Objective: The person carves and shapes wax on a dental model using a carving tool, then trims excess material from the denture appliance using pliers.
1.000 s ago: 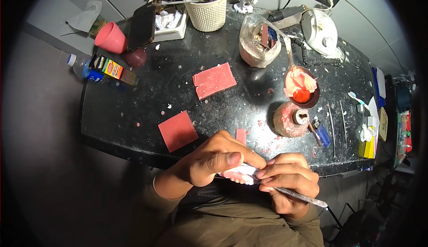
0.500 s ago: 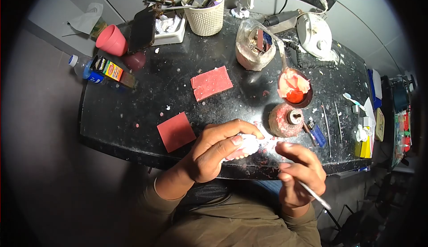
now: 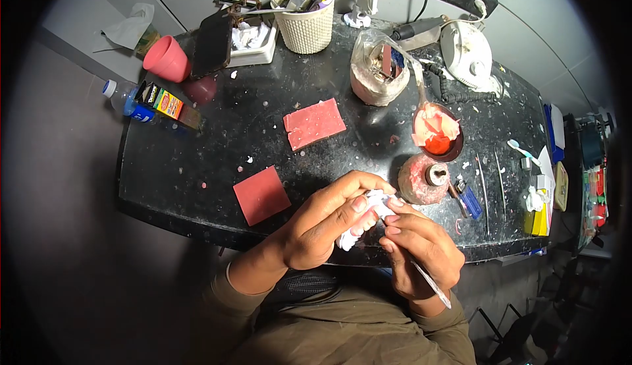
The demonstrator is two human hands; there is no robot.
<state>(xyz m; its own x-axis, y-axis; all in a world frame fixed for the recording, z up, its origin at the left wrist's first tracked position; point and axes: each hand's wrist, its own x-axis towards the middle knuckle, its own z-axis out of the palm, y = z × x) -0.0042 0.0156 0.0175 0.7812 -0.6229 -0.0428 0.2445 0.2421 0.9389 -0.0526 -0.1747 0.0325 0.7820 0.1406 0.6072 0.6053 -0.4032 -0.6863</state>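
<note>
And here at the front edge of the black workbench [image 3: 197, 167], the left hand [image 3: 326, 221] has the white-and-pink dental model [image 3: 376, 200] pinched between thumb and curled fingers, its tooth row facing the person. In comes the right hand [image 3: 424, 250], fingers bent and pressed together around a slim metal hand tool [image 3: 431, 284], its handle slanting down toward the person, its fingertips right up at the model's side; the tool's working tip is hard to make out. Just beyond the right hand stands the pink-stained burner [image 3: 422, 182], with the blue lighter [image 3: 470, 202] beside it. Behind the burner sits the ladle [image 3: 457, 147], pink and red wax in its bowl. Over on the left lie two pink wax sheets, the nearer one [image 3: 261, 196] flat and square, the farther one [image 3: 315, 124] ragged at one end.
</note>
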